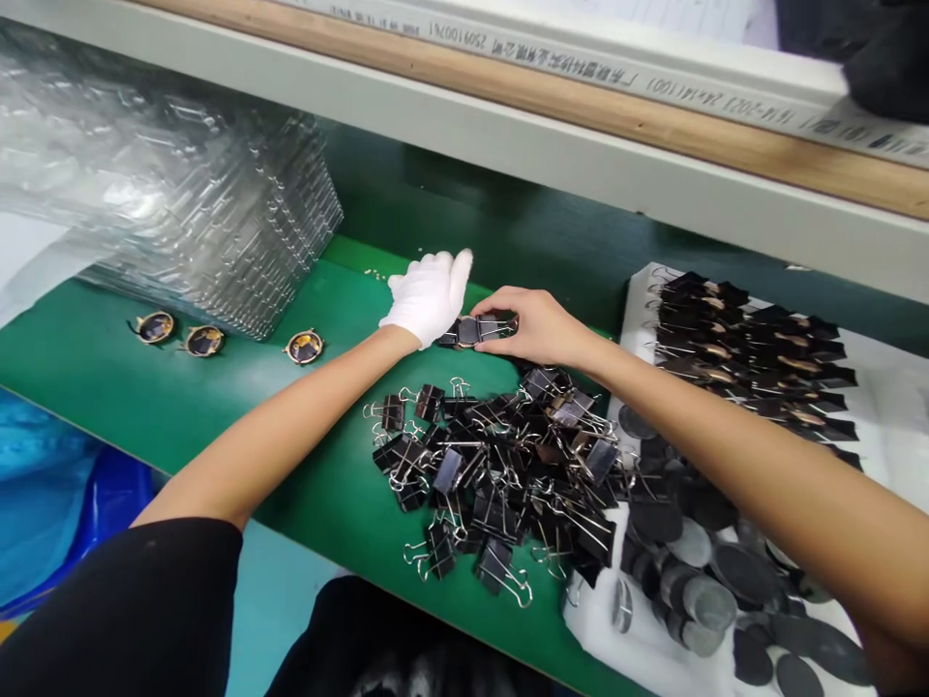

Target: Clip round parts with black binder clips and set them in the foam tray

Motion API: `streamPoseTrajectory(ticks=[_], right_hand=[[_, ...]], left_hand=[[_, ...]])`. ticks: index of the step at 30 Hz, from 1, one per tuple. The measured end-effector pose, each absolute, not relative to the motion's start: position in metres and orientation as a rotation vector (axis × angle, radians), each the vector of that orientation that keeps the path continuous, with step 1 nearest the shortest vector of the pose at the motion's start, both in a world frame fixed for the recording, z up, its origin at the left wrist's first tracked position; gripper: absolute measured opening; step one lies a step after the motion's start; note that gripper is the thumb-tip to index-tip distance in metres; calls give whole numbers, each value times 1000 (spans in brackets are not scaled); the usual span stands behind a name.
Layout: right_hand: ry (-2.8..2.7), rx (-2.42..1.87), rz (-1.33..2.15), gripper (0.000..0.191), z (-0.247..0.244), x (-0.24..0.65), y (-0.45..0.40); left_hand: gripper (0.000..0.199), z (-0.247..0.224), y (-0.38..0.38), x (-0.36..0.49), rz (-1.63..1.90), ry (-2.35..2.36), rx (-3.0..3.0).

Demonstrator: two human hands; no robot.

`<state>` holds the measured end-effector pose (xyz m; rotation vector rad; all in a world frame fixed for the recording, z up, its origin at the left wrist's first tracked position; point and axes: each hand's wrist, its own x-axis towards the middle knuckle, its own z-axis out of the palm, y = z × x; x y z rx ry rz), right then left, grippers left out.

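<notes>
In the head view my left hand, in a white glove, is closed with its fingers curled. Its palm side is hidden, so what it holds does not show. Against its right edge sits a round dark disc with a black binder clip at either side. My bare right hand pinches the right-hand binder clip, thumb below and fingers above. Just nearer to me lies a big heap of loose black binder clips. Three gold-rimmed watch cases, one of them a watch case, lie on the green bench to the left.
Stacked clear plastic trays stand at the back left. On the right, a white foam tray bears rows of clipped pieces and many loose round discs. A shelf edge crosses above the green bench.
</notes>
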<state>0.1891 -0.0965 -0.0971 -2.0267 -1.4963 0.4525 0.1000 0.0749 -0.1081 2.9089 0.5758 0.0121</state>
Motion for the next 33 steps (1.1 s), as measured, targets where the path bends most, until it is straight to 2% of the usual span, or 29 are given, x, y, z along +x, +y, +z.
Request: streamPoseTrajectory(ticks=[14, 18, 21, 23, 26, 28, 30, 33], right_hand=[[-1442, -2073, 478, 36, -96, 180, -94], [-1466, -2147, 496, 39, -88, 180, -92], [-1398, -2146, 558, 38, -76, 186, -96], [-1266, -2058, 658, 35, -68, 188, -104], [-919, -1838, 925, 34, -56, 181, -117], [-709, -1716, 1079, 45, -48, 168, -124], [-671, -1671, 1119, 49, -41, 151, -129], [-853, -1796, 909, 31, -32, 124, -136]], left_hand=[[54, -113, 77, 105, 88, 573, 2811], [50, -117, 84, 103, 364, 571, 2528], [68, -119, 90, 86, 626, 476, 2252], [57, -117, 94, 69, 739, 279, 2160], [40, -109, 94, 47, 708, 64, 2316], [36, -102, 90, 38, 672, 117, 2367], [42, -98, 83, 35, 606, 217, 2247], [53, -99, 75, 33, 434, 218, 2013]])
